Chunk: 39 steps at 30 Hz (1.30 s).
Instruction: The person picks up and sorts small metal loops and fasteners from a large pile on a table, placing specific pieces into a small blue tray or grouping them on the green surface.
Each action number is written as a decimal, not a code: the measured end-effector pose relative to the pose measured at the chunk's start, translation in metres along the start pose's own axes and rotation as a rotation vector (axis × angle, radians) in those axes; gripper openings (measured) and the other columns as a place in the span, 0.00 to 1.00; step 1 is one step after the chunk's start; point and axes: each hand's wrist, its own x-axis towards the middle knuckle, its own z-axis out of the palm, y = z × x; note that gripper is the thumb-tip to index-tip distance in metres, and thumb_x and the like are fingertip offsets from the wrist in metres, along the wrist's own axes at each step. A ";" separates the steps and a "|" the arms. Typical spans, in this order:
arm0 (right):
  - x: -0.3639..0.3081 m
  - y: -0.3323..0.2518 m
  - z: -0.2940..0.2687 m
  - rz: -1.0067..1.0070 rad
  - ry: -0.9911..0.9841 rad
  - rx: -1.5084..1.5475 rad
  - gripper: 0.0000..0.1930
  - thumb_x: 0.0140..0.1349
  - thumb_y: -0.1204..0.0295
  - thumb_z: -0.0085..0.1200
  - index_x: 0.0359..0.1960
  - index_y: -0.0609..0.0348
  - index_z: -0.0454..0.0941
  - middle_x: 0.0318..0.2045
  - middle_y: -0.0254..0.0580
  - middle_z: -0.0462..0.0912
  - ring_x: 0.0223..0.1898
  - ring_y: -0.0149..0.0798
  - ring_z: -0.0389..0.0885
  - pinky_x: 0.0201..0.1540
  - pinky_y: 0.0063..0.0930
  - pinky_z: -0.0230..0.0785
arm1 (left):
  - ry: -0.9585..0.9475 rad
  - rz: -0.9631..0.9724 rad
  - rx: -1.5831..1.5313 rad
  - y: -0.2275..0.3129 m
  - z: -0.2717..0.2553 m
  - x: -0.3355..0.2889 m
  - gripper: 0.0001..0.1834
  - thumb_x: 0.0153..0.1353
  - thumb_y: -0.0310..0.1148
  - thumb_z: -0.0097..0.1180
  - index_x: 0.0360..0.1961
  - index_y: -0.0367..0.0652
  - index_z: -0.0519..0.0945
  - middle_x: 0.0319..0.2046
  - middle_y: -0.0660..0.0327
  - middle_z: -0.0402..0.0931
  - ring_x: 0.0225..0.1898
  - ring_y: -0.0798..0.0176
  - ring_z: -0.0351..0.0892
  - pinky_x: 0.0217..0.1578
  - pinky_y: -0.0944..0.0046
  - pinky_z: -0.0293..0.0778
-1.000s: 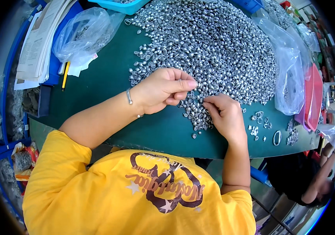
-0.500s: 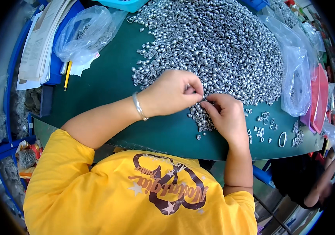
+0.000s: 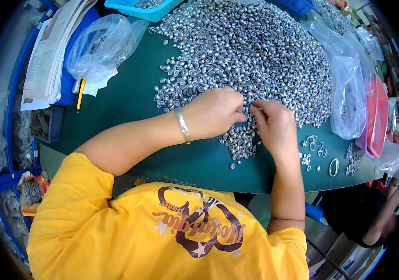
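- Heap of small silver metal pieces: covers the far middle of the green tabletop; a narrow tongue of it runs toward the person and ends just below the two hands.
- Left hand: rests on the near edge of the heap, fingers curled in toward the thumb, tips meeting those of the other hand; whether a piece sits between them cannot be told. A silver bracelet circles its wrist.
- Right hand: lies just beside the left one, on the heap's near edge, fingers bent and drawn together at the tips; grip contents hidden.
- Loose metal rings: scattered on the tabletop right of the right hand, apart from the heap.
- Clear plastic bag: far left of the tabletop, well apart from the hands, with a yellow pencil beside it.
- Second clear bag: right edge of the heap, next to a pink basket.
- Stack of papers: at the left rim.
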 end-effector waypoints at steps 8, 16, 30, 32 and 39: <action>-0.006 0.005 -0.001 0.001 -0.067 0.061 0.07 0.49 0.76 0.57 0.31 0.57 0.79 0.23 0.42 0.77 0.20 0.39 0.75 0.24 0.29 0.68 | -0.017 -0.525 -1.408 -0.006 -0.014 -0.015 0.03 0.60 0.28 0.50 0.33 0.40 0.71 0.26 0.61 0.72 0.16 0.81 0.57 0.14 0.82 0.52; -0.007 0.015 -0.011 0.230 -0.124 0.966 0.07 0.51 0.80 0.56 0.34 0.63 0.78 0.19 0.26 0.72 0.20 0.18 0.66 0.21 0.11 0.56 | 0.035 -0.479 -1.582 -0.014 -0.013 -0.016 0.08 0.60 0.26 0.48 0.41 0.37 0.74 0.31 0.61 0.73 0.16 0.80 0.56 0.16 0.82 0.55; -0.005 0.030 -0.015 0.276 -0.147 1.703 0.07 0.59 0.78 0.46 0.38 0.64 0.72 0.14 0.28 0.64 0.12 0.20 0.56 0.13 0.13 0.46 | 0.063 -0.448 -1.660 -0.018 -0.009 -0.016 0.05 0.60 0.25 0.49 0.37 0.38 0.74 0.30 0.60 0.73 0.17 0.79 0.58 0.16 0.82 0.56; -0.002 0.030 -0.020 0.285 -0.142 1.840 0.06 0.59 0.76 0.43 0.36 0.63 0.71 0.13 0.29 0.61 0.12 0.23 0.56 0.13 0.14 0.48 | 0.095 -0.385 -1.691 -0.019 -0.009 -0.015 0.06 0.59 0.25 0.47 0.37 0.38 0.74 0.31 0.59 0.73 0.18 0.78 0.59 0.15 0.82 0.56; -0.007 0.007 -0.010 0.329 -0.074 0.497 0.02 0.51 0.78 0.55 0.27 0.61 0.79 0.18 0.33 0.77 0.20 0.24 0.72 0.22 0.18 0.64 | 0.204 -0.457 -1.471 -0.012 -0.017 -0.014 0.05 0.57 0.26 0.49 0.35 0.38 0.73 0.19 0.67 0.66 0.16 0.79 0.57 0.12 0.81 0.52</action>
